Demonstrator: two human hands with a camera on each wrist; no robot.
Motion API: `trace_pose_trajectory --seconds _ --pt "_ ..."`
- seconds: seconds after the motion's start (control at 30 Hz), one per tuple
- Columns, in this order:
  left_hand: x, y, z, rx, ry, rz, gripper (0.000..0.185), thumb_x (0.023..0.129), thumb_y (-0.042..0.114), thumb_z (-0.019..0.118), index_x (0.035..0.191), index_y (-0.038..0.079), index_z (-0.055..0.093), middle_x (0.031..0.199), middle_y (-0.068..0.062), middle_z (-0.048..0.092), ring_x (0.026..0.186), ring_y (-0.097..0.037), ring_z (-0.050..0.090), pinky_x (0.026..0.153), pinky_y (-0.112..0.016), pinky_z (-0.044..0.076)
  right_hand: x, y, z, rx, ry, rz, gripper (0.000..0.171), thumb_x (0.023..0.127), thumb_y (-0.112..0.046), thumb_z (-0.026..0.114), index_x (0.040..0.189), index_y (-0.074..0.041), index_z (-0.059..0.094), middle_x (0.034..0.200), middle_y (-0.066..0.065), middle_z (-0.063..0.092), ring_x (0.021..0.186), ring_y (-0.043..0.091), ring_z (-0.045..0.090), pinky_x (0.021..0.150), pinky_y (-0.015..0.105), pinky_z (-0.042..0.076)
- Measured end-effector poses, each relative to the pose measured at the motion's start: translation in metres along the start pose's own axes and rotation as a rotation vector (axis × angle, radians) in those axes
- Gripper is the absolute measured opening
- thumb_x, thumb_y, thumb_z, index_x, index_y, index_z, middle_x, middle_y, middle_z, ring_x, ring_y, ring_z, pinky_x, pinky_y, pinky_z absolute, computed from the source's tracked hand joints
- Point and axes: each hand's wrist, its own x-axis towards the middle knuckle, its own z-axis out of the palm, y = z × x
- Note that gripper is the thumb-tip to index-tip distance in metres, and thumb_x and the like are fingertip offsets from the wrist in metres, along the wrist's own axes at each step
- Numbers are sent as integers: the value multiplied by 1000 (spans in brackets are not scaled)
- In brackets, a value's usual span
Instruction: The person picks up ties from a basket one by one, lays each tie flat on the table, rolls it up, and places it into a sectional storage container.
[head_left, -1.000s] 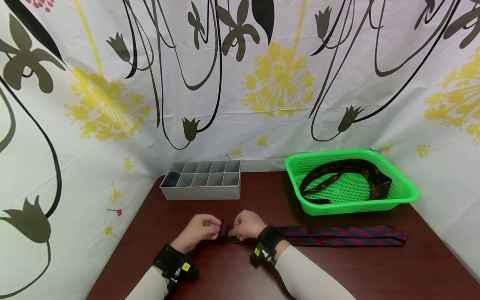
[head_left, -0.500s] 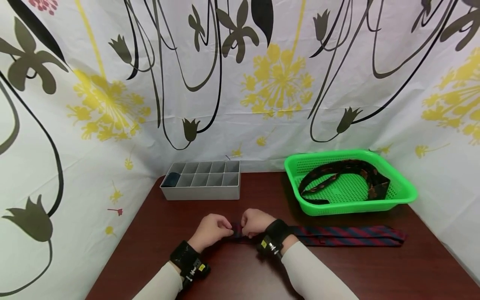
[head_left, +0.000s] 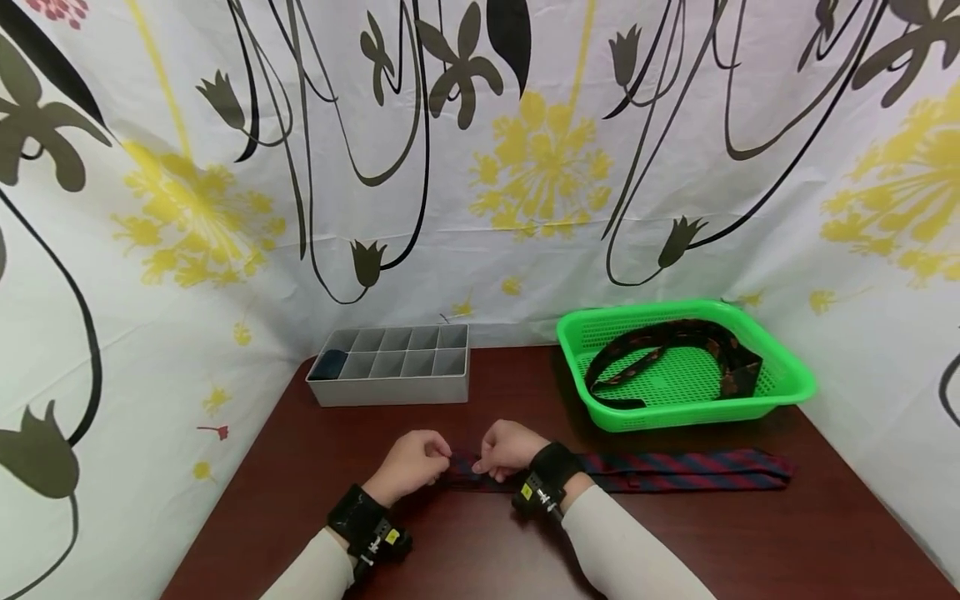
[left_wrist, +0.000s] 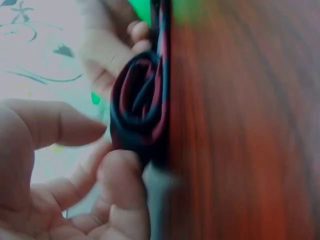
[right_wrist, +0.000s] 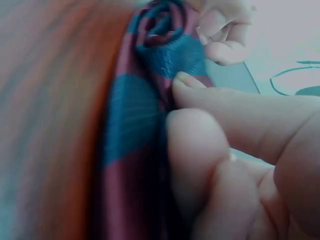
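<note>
A necktie (head_left: 690, 471) with red and navy diagonal stripes lies lengthwise on the table, its left end wound into a coil. In the left wrist view the coil (left_wrist: 142, 122) shows its spiral edge, resting on the flat length. My left hand (head_left: 408, 465) holds the coil's outer left side with thumb and fingertips. From the other side, my right hand (head_left: 510, 448) has its thumb and index finger at the coil, as the right wrist view shows, beside the flat strip (right_wrist: 132, 120). In the head view the hands partly hide the coil.
A grey divided box (head_left: 390, 392) stands at the back left, with a dark blue rolled item (head_left: 328, 364) in one compartment. At the back right, a green basket (head_left: 697, 414) holds a dark patterned necktie (head_left: 675, 331). A printed cloth (head_left: 540, 275) hangs behind the table.
Both hands have shifted right along the necktie, the coil moving with them. The dark end that stood up between them is now rolled lower. The head view has turned slightly.
</note>
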Motion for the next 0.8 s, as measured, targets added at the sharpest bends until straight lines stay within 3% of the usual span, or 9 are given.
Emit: trace_pose_trajectory --seconds 0.17,0.37,0.53,0.67,0.8 --pt "-5 -2 -8 -82 -1 -86 9 91 2 66 97 -1 72 77 -8 69 63 -14 68 60 -32 62 -3 1 5 -17 41 -42 31 89 -14 86 66 -11 65 59 -4 63 51 8 61 52 23 52" --pt "0 -8 -5 -217 -76 -79 15 95 -1 64 106 -8 72 85 -10 71 68 -12 69 64 -30 64 -10 6 7 -159 137 -53 41 87 -25 88 58 -16 61 51 -7 61 47 10 61 49 25 48" --pt "5 0 0 -343 -119 -43 15 98 1 69 109 -8 71 89 -11 73 71 -13 70 68 -30 64 -13 8 5 -249 181 -40 46 84 -36 89 53 -19 59 44 -9 54 43 10 57 48 25 40" --pt "10 8 10 -312 -137 24 16 95 4 76 109 -4 72 87 -11 76 69 -13 70 65 -32 64 -14 10 3 -282 213 -28 43 79 -32 88 51 -20 57 44 -11 50 42 9 53 45 24 37" --pt "15 15 19 -213 -134 79 22 94 10 79 113 1 73 81 -9 74 64 -12 67 61 -29 61 -13 11 1 -353 264 -34 40 71 -30 85 48 -22 53 44 -15 41 44 9 43 45 26 31"
